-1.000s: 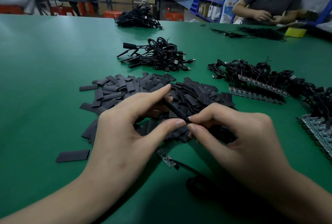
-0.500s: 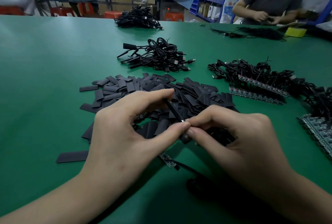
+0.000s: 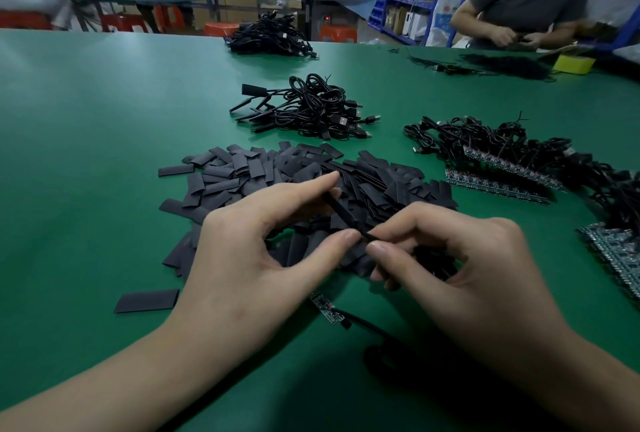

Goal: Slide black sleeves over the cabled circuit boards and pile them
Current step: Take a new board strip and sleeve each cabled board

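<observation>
Left hand (image 3: 249,258): palm down, forearm from 8 o'clock, thumb and forefinger arched; grip pinching sleeve (image 3: 341,211).
Right hand (image 3: 460,268): forearm from 4 o'clock, fingers curled; grip nipping sleeve's near end.
Sleeve: raised above pile (image 3: 263,171), slanting 11 to 5 o'clock.
Board (image 3: 325,310): flat on desk (image 3: 86,154), 6 o'clock of both hands, cable (image 3: 370,326) trailing toward 4 o'clock.

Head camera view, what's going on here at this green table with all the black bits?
A person holds one black sleeve in both hands above the pile of loose sleeves. The left hand pinches it between thumb and forefinger; the right hand pinches its near end. A bare circuit board with its cable lies on the green table under the hands, not yet sleeved. More cabled boards wait in rows to the right.
</observation>
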